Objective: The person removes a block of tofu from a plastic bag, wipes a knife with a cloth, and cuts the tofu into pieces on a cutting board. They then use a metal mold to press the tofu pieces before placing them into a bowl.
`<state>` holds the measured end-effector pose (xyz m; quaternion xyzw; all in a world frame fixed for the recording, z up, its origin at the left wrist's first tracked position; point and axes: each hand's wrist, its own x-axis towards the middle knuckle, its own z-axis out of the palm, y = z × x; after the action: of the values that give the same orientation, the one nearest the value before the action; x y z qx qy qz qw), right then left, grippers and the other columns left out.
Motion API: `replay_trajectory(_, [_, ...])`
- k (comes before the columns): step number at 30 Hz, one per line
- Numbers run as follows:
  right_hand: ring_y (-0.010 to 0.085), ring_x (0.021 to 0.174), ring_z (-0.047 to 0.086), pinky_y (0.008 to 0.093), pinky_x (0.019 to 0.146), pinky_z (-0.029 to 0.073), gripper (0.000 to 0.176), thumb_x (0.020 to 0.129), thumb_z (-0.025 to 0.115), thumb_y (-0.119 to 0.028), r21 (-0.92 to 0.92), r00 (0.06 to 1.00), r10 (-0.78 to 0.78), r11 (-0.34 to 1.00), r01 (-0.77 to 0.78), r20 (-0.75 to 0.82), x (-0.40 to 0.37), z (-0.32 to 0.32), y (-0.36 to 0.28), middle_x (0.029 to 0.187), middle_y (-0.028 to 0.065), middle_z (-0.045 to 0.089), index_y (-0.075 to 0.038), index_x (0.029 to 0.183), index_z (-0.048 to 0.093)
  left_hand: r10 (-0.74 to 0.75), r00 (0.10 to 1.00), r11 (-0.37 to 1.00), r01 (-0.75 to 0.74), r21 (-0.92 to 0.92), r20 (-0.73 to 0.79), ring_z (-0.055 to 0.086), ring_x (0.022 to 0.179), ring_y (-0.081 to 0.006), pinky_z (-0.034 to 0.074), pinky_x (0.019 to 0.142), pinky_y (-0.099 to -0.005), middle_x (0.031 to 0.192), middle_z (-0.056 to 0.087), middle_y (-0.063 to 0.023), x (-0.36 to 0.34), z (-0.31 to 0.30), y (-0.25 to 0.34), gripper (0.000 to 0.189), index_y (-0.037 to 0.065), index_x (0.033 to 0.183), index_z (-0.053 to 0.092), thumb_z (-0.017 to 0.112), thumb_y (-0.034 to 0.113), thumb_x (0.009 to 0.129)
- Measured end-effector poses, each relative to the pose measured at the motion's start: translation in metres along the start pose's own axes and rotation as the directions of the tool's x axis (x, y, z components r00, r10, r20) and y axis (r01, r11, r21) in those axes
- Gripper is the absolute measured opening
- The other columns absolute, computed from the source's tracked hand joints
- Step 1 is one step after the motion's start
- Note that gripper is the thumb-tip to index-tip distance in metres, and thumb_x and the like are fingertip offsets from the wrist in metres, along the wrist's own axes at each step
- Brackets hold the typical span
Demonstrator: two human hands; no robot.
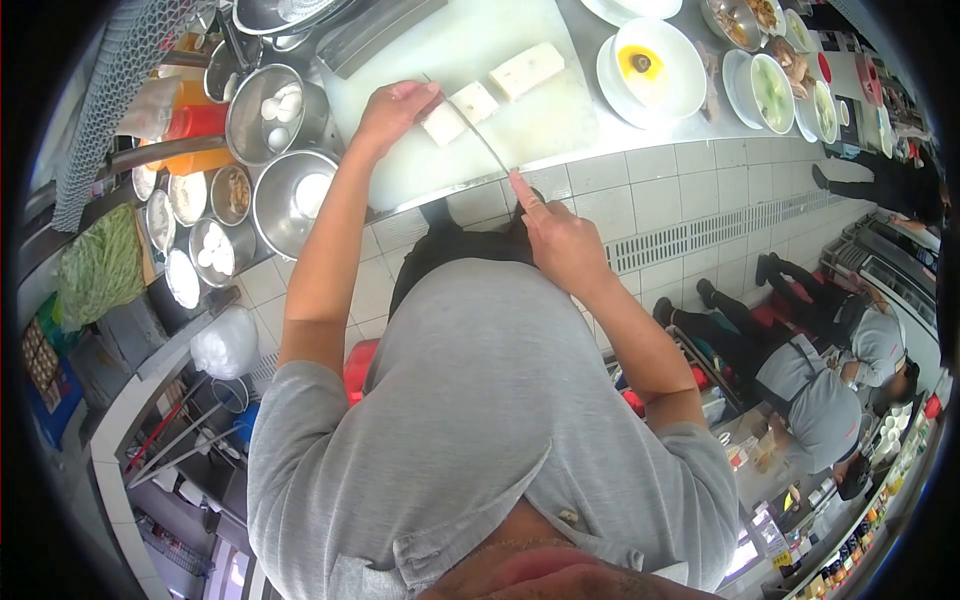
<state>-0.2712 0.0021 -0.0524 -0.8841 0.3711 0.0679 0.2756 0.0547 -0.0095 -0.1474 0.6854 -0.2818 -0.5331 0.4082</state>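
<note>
A white, speckled block of food, cut in pieces, lies on a white cutting board [540,130]. My right hand [562,240] is closed around a knife's handle, index finger stretched toward the blade. The thin knife [487,146] lies between the left-hand piece [442,122] and the middle piece [474,103]. My left hand [398,112] presses its bunched fingers on the left-hand piece, partly covering it. The longest piece [527,71] rests apart on the upper right. The knife's handle is mostly hidden in my right hand.
Left of the board, metal bowls [300,200] hold eggs and other foods. To the right stand a white bowl with yellow liquid [641,65] and a bowl of greens [768,95]. A long metal container [375,35] lies at the back. Co-workers [810,390] stand at right.
</note>
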Motion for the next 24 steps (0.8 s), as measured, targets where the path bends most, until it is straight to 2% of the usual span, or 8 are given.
replay_trajectory(2, [0.0355,0.065,0.065,0.046,0.063,0.056,0.07,0.098,0.062,-0.012,-0.007,1.0,0.002,1.0,-0.002,0.012,0.002,0.0,-0.001,0.082,0.0169,0.064,-0.025,0.162,0.034,-0.005,0.999,0.998,0.007,0.068,-0.032,0.066,0.093,-0.0104,0.049,0.085,-0.0254,0.102,0.075,-0.0015,0.001,-0.004,-0.008,0.035,0.005,0.11,0.076,0.069,0.038,0.099])
replay_trajectory(5, [0.0362,0.065,0.065,0.0457,0.065,0.057,0.07,0.098,0.06,-0.011,-0.038,0.999,0.002,0.999,0.0,0.045,0.007,0.011,0.005,0.082,0.017,0.063,-0.025,0.161,0.035,0.125,0.992,0.976,-0.123,0.179,-0.003,0.069,0.095,-0.0156,0.052,0.09,-0.0297,0.102,0.076,-0.0086,-0.009,-0.005,-0.019,0.036,0.001,0.113,0.074,0.074,0.032,0.095])
replay_trajectory(8, [0.0372,0.067,0.065,0.0459,0.069,0.056,0.069,0.098,0.059,-0.009,-0.065,0.996,0.012,0.998,-0.006,0.086,0.012,0.023,0.01,0.084,0.0188,0.065,-0.024,0.161,0.035,0.167,0.986,0.944,-0.155,0.291,-0.017,0.071,0.097,-0.0185,0.054,0.09,-0.0322,0.103,0.076,-0.0113,-0.018,-0.002,-0.02,0.033,0.002,0.114,0.074,0.075,0.027,0.092])
replay_trajectory(11, [0.0373,0.071,0.067,0.0463,0.073,0.055,0.068,0.099,0.058,-0.009,0.179,0.999,-0.051,0.982,0.053,-0.013,0.015,0.021,0.022,0.087,0.0202,0.067,-0.024,0.161,0.035,0.189,0.982,0.934,-0.172,0.312,-0.023,0.072,0.098,-0.0211,0.055,0.089,-0.0334,0.105,0.077,-0.0126,-0.017,-0.004,-0.025,0.032,0.001,0.114,0.074,0.076,0.024,0.091])
replay_trajectory(14, [0.0382,0.075,0.068,0.0466,0.075,0.054,0.069,0.099,0.059,-0.011,0.443,0.996,-0.023,0.896,-0.016,0.082,0.022,0.003,0.034,0.088,0.0199,0.069,-0.024,0.162,0.033,0.165,0.986,0.949,-0.162,0.272,0.011,0.072,0.099,-0.0218,0.055,0.09,-0.0341,0.105,0.077,-0.0131,-0.015,-0.006,-0.027,0.033,0.001,0.114,0.074,0.076,0.024,0.091])
replay_trajectory(15, [0.0418,0.067,0.064,0.0488,0.074,0.056,0.069,0.098,0.061,-0.012,0.448,0.999,-0.025,0.894,0.003,0.043,0.021,0.005,0.032,0.083,0.0207,0.064,-0.027,0.161,0.036,0.175,0.985,0.946,-0.168,0.277,0.0,0.072,0.098,-0.0211,0.055,0.089,-0.0336,0.104,0.077,-0.0126,-0.015,-0.007,-0.028,0.032,0.002,0.113,0.075,0.076,0.025,0.091])
replay_trajectory(18, [0.0373,0.063,0.063,0.0456,0.067,0.056,0.067,0.098,0.061,-0.012,0.217,0.99,-0.071,0.972,0.096,-0.12,0.013,0.021,0.024,0.08,0.0178,0.063,-0.025,0.16,0.038,0.179,0.983,0.954,-0.166,0.251,-0.03,0.07,0.094,-0.0186,0.053,0.088,-0.0318,0.101,0.076,-0.0107,-0.014,-0.009,-0.029,0.033,0.002,0.111,0.076,0.074,0.029,0.093])
replay_trajectory(24, [0.0303,0.053,0.058,0.0411,0.052,0.053,0.072,0.094,0.062,-0.009,0.05,0.981,-0.113,0.991,0.122,-0.155,-0.005,0.008,0.005,0.073,0.0123,0.057,-0.019,0.161,0.037,0.104,0.992,0.99,-0.097,0.1,-0.073,0.067,0.095,-0.0126,0.049,0.085,-0.0286,0.104,0.076,-0.0036,-0.02,-0.017,-0.005,0.041,0.004,0.11,0.076,0.066,0.043,0.101])
